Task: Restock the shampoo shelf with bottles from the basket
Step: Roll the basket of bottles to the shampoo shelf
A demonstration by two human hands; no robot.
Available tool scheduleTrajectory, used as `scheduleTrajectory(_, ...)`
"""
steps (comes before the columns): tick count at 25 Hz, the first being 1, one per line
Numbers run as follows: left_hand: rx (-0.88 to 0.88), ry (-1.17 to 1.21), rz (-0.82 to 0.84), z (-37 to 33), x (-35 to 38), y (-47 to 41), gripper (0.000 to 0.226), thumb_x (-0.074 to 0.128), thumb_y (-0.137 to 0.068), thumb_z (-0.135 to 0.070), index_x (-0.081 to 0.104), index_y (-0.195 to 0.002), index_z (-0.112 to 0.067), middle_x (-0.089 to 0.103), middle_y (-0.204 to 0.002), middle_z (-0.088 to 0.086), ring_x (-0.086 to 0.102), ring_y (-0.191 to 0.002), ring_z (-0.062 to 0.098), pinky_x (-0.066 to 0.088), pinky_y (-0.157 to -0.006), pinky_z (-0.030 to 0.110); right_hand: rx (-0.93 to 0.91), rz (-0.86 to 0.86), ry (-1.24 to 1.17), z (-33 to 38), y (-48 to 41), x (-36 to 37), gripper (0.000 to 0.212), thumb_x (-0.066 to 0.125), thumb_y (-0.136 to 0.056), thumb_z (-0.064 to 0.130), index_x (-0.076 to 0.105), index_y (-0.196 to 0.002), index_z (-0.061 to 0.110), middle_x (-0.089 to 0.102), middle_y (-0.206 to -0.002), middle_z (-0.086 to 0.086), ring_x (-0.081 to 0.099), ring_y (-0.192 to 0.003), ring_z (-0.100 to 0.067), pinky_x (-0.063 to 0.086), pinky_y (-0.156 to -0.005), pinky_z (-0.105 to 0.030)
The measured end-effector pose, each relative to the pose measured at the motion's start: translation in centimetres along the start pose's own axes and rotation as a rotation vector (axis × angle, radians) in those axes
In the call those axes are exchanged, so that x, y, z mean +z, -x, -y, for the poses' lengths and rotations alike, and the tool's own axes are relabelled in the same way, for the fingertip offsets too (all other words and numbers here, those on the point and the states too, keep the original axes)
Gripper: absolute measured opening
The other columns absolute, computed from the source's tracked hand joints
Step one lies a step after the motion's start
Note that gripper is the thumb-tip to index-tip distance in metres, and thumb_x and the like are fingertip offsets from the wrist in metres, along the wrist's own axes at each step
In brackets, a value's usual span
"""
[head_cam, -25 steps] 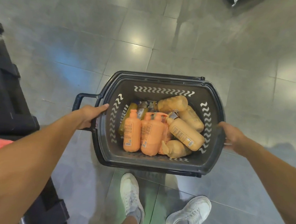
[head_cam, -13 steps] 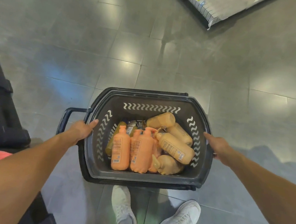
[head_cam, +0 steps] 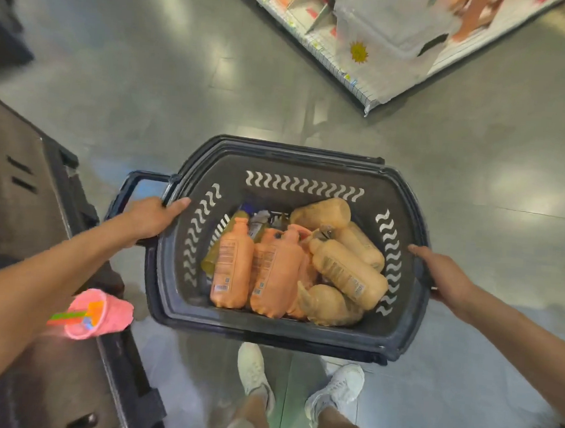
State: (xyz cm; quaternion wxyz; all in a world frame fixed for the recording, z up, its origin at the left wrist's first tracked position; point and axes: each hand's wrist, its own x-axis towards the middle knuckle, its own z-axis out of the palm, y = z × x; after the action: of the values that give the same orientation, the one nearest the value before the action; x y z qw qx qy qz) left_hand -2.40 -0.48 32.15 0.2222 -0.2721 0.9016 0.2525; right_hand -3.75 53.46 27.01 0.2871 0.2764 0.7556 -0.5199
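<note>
I carry a dark plastic basket [head_cam: 266, 328] in front of me above the tiled floor. My left hand [head_cam: 150, 216] grips its left rim beside the folded handle. At the opposite side my right hand [head_cam: 444, 275] holds the right rim. Inside lie several orange bottles [head_cam: 232, 267] standing side by side and several tan bottles [head_cam: 347, 273] piled on the right; a yellow bottle [head_cam: 210, 259] and darker items are partly hidden behind them. A white shelf unit [head_cam: 379, 53] with goods shows at the top right.
A dark cart or bin [head_cam: 23, 215] stands close on my left, with a pink cup-like object [head_cam: 100, 314] on it. Grey tiled floor [head_cam: 149, 87] stretches between me and the shelf unit. My white shoes [head_cam: 256, 372] are below the basket.
The view has lifted and turned; the shelf unit has come into sight at the top right and drawn closer. Both hands have stayed on the basket rims.
</note>
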Motion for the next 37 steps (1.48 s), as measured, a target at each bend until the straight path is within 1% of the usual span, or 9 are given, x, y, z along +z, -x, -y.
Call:
scheduleTrajectory(3,0.069,-0.017,-0.053,-3.0,-3.4,4.3,0.069,0.047,-0.100,-0.066,0.072,-0.117,-0.004,0.072,-0.116,0.023,0.067,-0.103,0.038,0.052,-0.092,0.044,-0.029,-0.040,-0.102,1.1,6.0,-3.1,0.041,0.058,-0.095,0.054,0.075,-0.109,0.019,0.080,-0.098,-0.002,0.073,-0.102,-0.027,0.056,-0.097,-0.045)
scheduleTrajectory(6,0.112,-0.038,-0.034,-5.8,-3.9,7.3,0.068,0.045,-0.099,-0.068,0.071,-0.103,-0.005,0.074,-0.098,0.020,0.069,-0.084,0.035,0.053,-0.072,0.040,-0.102,-0.166,-0.120,-0.3,9.5,-5.2,0.062,0.055,-0.095,0.066,0.075,-0.106,0.008,0.079,-0.099,-0.011,0.074,-0.096,-0.032,0.058,-0.093,-0.050)
scheduleTrajectory(8,0.110,-0.064,0.004,-7.2,-2.8,7.6,0.073,0.043,-0.099,-0.070,0.072,-0.104,-0.003,0.074,-0.094,0.020,0.070,-0.081,0.036,0.055,-0.070,0.041,-0.104,-0.282,-0.114,-1.5,10.4,-6.1,0.073,0.051,-0.095,0.069,0.074,-0.100,0.000,0.076,-0.097,-0.016,0.072,-0.093,-0.035,0.057,-0.094,-0.054)
scheduleTrajectory(13,0.165,-0.132,0.168,-10.0,4.0,6.1,0.079,0.024,-0.110,-0.055,0.067,-0.124,0.010,0.064,-0.127,0.034,0.063,-0.112,0.044,0.046,-0.092,0.043,0.127,-0.434,-0.088,-8.8,12.6,-6.1,0.082,0.037,-0.095,0.077,0.075,-0.091,0.004,0.074,-0.098,-0.019,0.069,-0.095,-0.039,0.055,-0.094,-0.052)
scheduleTrajectory(21,0.464,-0.503,0.416,-17.8,16.3,5.5,0.082,0.020,-0.109,-0.058,0.069,-0.114,0.007,0.067,-0.120,0.033,0.064,-0.105,0.042,0.046,-0.089,0.042,0.554,-0.754,-0.361,-25.4,23.1,-0.8,0.086,0.037,-0.089,0.085,0.072,-0.077,0.007,0.072,-0.087,-0.015,0.065,-0.083,-0.033,0.055,-0.089,-0.049)
scheduleTrajectory(25,0.693,-0.710,0.543,-22.5,23.2,11.0,0.061,0.017,-0.115,-0.035,0.054,-0.144,0.003,0.061,-0.131,0.037,0.061,-0.120,0.047,0.046,-0.101,0.048,0.727,-0.859,-0.515,-33.9,30.9,4.3,0.085,0.036,-0.092,0.081,0.073,-0.079,0.006,0.072,-0.090,-0.019,0.067,-0.087,-0.038,0.055,-0.092,-0.051)
scheduleTrajectory(28,0.834,-0.842,0.591,-24.2,28.3,15.9,0.059,0.016,-0.115,-0.033,0.052,-0.144,0.005,0.059,-0.136,0.035,0.059,-0.125,0.046,0.044,-0.104,0.046,0.813,-0.926,-0.643,-39.3,35.9,7.9,0.088,0.036,-0.094,0.079,0.074,-0.086,0.000,0.071,-0.093,-0.024,0.067,-0.089,-0.040,0.055,-0.092,-0.053)
scheduleTrajectory(32,0.945,-1.011,0.607,-25.3,35.7,24.7,0.074,0.019,-0.113,-0.048,0.061,-0.130,0.011,0.061,-0.133,0.035,0.060,-0.123,0.044,0.046,-0.103,0.043,0.901,-0.981,-0.784,-46.7,42.7,11.7,0.089,0.034,-0.095,0.078,0.073,-0.082,-0.001,0.071,-0.090,-0.024,0.067,-0.086,-0.039,0.056,-0.089,-0.050)
scheduleTrajectory(37,1.075,-1.145,0.610,-24.7,43.3,36.8,0.057,0.018,-0.115,-0.033,0.050,-0.149,-0.001,0.060,-0.137,0.032,0.060,-0.123,0.043,0.045,-0.102,0.045,0.977,-1.012,-0.918,-55.0,50.8,14.1,0.083,0.030,-0.092,0.082,0.070,-0.074,0.011,0.066,-0.076,-0.009,0.062,-0.073,-0.029,0.051,-0.075,-0.041)
